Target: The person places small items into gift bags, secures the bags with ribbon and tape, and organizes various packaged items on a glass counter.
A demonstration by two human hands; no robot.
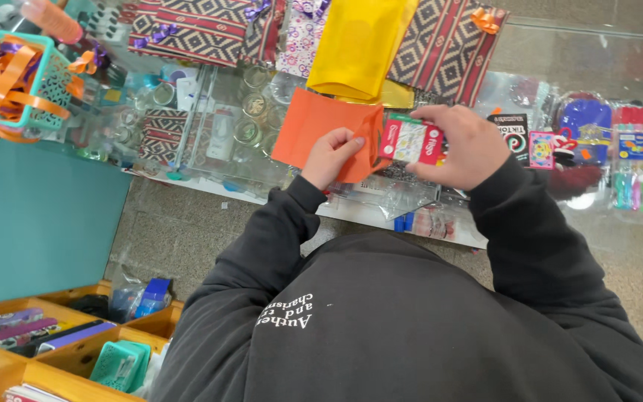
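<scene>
Teal basket (35,82) of orange ribbon sits far left on the glass worktop (552,52), patterned gift bags (195,30) and a yellow bag (355,45) fanned out behind. Centre: left hand (330,155) pinches the open edge of an orange paper bag (318,123), fingers pressed together on the mouth so it stays parted. Just right, touching the bag's mouth, the right hand (459,145) has its grip closed around a small red-and-white box (411,141), thumb under, fingers over the top. Box is at the opening, not clearly inside yet. Reads as the insertion step, about halfway. Next move likely needs the mouth held wider and the box squared to it; the paper could crease or tear at the corner. Far right: blister packs of coloured pens (641,171), well apart from both hands.
</scene>
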